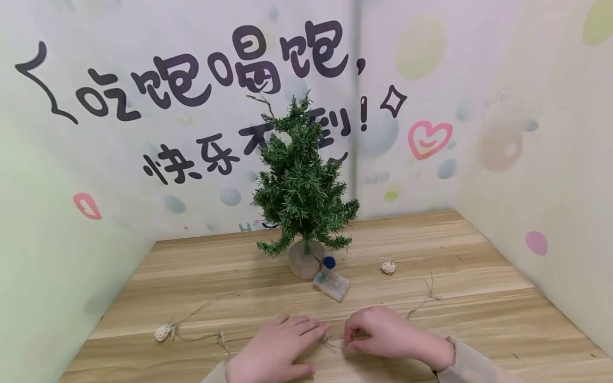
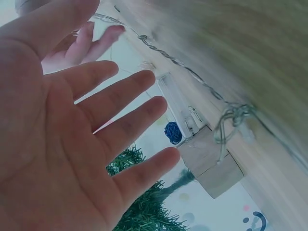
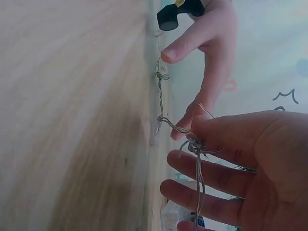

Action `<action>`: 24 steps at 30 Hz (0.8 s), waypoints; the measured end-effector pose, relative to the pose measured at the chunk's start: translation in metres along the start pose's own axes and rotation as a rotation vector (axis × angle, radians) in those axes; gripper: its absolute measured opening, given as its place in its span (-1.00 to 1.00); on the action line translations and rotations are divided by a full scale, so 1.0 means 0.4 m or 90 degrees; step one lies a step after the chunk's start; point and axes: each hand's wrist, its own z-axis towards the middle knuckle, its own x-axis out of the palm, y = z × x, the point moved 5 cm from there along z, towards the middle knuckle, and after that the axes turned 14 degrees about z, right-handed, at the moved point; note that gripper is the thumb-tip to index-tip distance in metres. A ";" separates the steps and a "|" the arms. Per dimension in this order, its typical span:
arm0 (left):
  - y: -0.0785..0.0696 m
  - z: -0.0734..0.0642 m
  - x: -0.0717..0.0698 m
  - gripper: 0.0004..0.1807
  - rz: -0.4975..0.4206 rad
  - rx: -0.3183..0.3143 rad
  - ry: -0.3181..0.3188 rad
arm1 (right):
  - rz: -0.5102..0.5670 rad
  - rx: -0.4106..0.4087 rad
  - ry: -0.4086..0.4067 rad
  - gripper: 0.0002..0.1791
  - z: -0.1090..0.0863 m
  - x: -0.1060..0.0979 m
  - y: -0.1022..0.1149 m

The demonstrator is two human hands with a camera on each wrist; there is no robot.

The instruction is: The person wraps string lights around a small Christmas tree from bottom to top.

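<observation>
My left hand (image 1: pixel 280 348) is spread flat, palm down, low over the table, fingers straight. In the left wrist view, a thin twisted light-string wire (image 2: pixel 175 61) with a knotted tangle (image 2: pixel 236 115) runs past its fingertips. To its right, my right hand (image 1: pixel 388 332) pinches the wire between thumb and index finger. At that pinch, the right wrist view shows a knot (image 3: pixel 195 146) with loose strands hanging down across the other fingers. From there the wire stretches toward the left hand.
Behind the hands stands a small artificial tree (image 1: pixel 301 181) on a round wooden base (image 1: pixel 301 266). A clear battery box (image 1: pixel 332 284) leans near it, beside a blue ball (image 1: pixel 329 261). White woven balls lie at right (image 1: pixel 388 267) and left (image 1: pixel 164 333). Printed walls enclose the table (image 1: pixel 230 266).
</observation>
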 end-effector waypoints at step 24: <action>-0.027 0.014 0.006 -0.43 0.022 0.076 0.003 | 0.093 -0.047 -0.005 -0.86 -0.012 -0.008 0.048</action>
